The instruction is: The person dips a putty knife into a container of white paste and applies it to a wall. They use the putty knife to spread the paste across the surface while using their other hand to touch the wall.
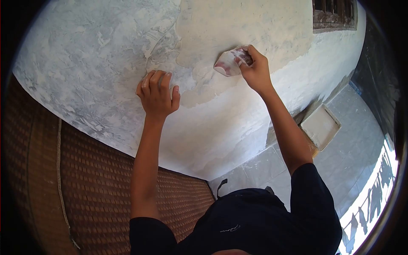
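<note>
My left hand (158, 95) rests on the wall with its fingers bent and its thumb apart, holding nothing. White residue marks its fingertips. To the right and higher up, my right hand (256, 70) grips a flat putty scraper (228, 64), reddish and smeared with white, its broad side against or very near the wall. Around both hands the wall (106, 63) carries mottled grey and white coating. A cream-coloured patch (242, 25) with a ragged edge lies above the scraper.
A shallow rectangular tray (321, 126) with whitish material stands on the grey floor (340, 157) to the right. A woven brown panel (97, 161) runs along the left. A wooden-framed window (334, 16) is at upper right. Bright light falls at lower right.
</note>
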The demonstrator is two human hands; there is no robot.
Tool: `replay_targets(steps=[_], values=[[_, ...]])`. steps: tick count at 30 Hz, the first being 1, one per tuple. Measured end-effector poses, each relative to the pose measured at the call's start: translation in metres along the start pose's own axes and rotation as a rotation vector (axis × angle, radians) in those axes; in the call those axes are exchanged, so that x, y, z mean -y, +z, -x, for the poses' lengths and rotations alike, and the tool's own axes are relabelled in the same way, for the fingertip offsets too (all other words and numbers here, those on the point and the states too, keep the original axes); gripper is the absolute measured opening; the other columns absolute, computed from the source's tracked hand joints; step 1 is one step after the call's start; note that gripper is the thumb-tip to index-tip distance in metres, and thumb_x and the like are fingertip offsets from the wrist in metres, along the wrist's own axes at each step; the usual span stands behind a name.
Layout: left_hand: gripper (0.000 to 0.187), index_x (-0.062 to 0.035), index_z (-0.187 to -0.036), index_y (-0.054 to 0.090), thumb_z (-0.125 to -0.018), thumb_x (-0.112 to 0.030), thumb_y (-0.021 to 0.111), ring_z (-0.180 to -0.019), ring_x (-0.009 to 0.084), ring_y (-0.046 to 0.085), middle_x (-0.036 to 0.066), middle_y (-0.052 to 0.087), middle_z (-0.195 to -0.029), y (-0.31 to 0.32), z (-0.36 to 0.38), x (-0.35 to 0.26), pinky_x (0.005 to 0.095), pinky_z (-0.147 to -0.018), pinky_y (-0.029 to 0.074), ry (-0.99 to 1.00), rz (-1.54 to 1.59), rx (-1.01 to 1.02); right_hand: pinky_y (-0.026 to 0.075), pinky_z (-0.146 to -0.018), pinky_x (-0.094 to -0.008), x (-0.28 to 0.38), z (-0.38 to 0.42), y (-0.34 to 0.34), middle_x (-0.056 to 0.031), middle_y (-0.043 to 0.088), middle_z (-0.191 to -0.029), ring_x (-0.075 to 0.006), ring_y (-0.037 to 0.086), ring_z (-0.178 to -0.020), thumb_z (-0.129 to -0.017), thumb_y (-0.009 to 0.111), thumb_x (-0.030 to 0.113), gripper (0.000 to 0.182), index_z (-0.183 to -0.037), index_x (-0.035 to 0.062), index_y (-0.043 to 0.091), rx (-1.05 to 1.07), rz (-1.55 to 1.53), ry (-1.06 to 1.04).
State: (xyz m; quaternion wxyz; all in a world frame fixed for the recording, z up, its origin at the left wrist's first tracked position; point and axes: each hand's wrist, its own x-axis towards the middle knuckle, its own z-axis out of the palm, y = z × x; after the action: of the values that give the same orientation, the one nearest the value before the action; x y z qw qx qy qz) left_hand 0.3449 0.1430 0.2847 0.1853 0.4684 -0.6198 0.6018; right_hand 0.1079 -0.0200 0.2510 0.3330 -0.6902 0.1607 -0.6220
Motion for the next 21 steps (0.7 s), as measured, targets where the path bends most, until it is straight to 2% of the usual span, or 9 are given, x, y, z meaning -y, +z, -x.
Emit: replay_targets(steps=[2, 7, 8, 10, 12, 14, 17, 18, 21], values=[[0.032, -0.0104, -0.112, 0.053, -0.089, -0.032, 0.047, -0.111, 0.0263, 0.046, 0.007, 0.055, -0.112, 0.001, 0.000, -0.001, 0.0426, -0.095, 0.026, 0.000, 0.001, -0.004, 0.049, -0.071, -0.0264, 0.000, -0.005, -0.006, -0.0153, 0.066, -0.085, -0.0208, 0.063, -0.075, -0.079, 0.061, -0.003, 0.017, -0.096, -0.0024, 0.057, -0.179, -0.080, 0.019], [0.032, -0.0104, -0.112, 0.053, -0.089, -0.032, 0.047, -0.111, 0.0262, 0.046, 0.007, 0.055, -0.111, 0.000, 0.000, -0.002, 0.0426, -0.095, 0.026, -0.001, 0.007, 0.000, 0.047, -0.068, -0.0325, 0.008, 0.020, 0.010, -0.0190, 0.060, -0.079, -0.0311, 0.060, -0.073, -0.073, 0.060, -0.004, 0.017, -0.088, -0.0025, 0.053, 0.057, 0.019, -0.081], [0.032, -0.0104, -0.112, 0.053, -0.089, -0.032, 0.047, -0.111, 0.0262, 0.046, 0.007, 0.055, -0.111, 0.000, -0.001, -0.001, 0.0426, -0.095, 0.026, 0.000, 0.009, -0.006, 0.045, -0.067, -0.0273, 0.001, 0.023, 0.015, -0.0149, 0.057, -0.078, -0.0182, 0.055, -0.071, -0.078, 0.063, -0.002, 0.015, -0.089, -0.0027, 0.053, 0.117, 0.069, -0.141], [0.032, -0.0105, -0.112, 0.053, -0.088, -0.032, 0.047, -0.111, 0.0262, 0.046, 0.007, 0.055, -0.111, 0.001, 0.001, 0.000, 0.0426, -0.095, 0.026, 0.004, 0.008, -0.010, 0.046, -0.069, -0.0268, -0.008, 0.025, 0.015, -0.0128, 0.060, -0.080, -0.0159, 0.055, -0.073, -0.080, 0.061, -0.003, 0.013, -0.091, -0.0029, 0.054, 0.040, 0.089, -0.042], [0.032, -0.0106, -0.112, 0.053, -0.088, -0.032, 0.047, -0.111, 0.0262, 0.047, 0.006, 0.055, -0.112, 0.002, 0.001, 0.000, 0.0426, -0.095, 0.026, -0.002, 0.002, -0.009, 0.047, -0.066, -0.0311, -0.003, 0.018, 0.012, -0.0183, 0.060, -0.078, -0.0276, 0.061, -0.072, -0.076, 0.060, -0.004, 0.015, -0.089, -0.0026, 0.054, -0.216, -0.071, 0.019], [0.032, -0.0108, -0.112, 0.053, -0.088, -0.032, 0.048, -0.111, 0.0263, 0.047, 0.006, 0.055, -0.112, 0.002, 0.001, 0.000, 0.0425, -0.095, 0.026, -0.001, 0.009, -0.004, 0.047, -0.065, -0.0302, -0.004, 0.014, 0.010, -0.0179, 0.059, -0.077, -0.0246, 0.061, -0.071, -0.077, 0.060, -0.004, 0.014, -0.089, -0.0030, 0.054, -0.254, -0.156, 0.007], [0.032, -0.0110, -0.112, 0.053, -0.088, -0.032, 0.048, -0.111, 0.0262, 0.047, 0.006, 0.055, -0.112, 0.000, 0.000, -0.001, 0.0423, -0.095, 0.025, -0.006, 0.008, 0.000, 0.047, -0.070, -0.0281, 0.012, 0.023, 0.011, -0.0117, 0.060, -0.085, -0.0210, 0.060, -0.077, -0.075, 0.058, -0.011, 0.024, -0.097, -0.0006, 0.055, 0.156, 0.074, -0.141], [0.032, -0.0110, -0.112, 0.053, -0.088, -0.032, 0.048, -0.111, 0.0262, 0.047, 0.006, 0.055, -0.112, 0.000, 0.000, -0.002, 0.0423, -0.095, 0.025, -0.008, 0.008, 0.001, 0.047, -0.069, -0.0321, 0.015, 0.028, 0.020, -0.0151, 0.060, -0.087, -0.0322, 0.060, -0.079, -0.072, 0.058, -0.011, 0.027, -0.097, 0.0001, 0.055, 0.244, 0.093, -0.262], [0.030, -0.0150, -0.110, 0.055, -0.085, -0.031, 0.049, -0.109, 0.0231, 0.048, 0.003, 0.057, -0.107, 0.000, -0.001, -0.002, 0.0409, -0.096, 0.029, -0.035, -0.006, -0.027, 0.045, -0.078, -0.0417, 0.010, 0.038, 0.036, -0.0173, 0.060, -0.095, -0.0377, 0.056, -0.094, -0.065, 0.059, -0.010, 0.030, -0.093, -0.0011, 0.053, 0.456, 0.193, -0.341]])
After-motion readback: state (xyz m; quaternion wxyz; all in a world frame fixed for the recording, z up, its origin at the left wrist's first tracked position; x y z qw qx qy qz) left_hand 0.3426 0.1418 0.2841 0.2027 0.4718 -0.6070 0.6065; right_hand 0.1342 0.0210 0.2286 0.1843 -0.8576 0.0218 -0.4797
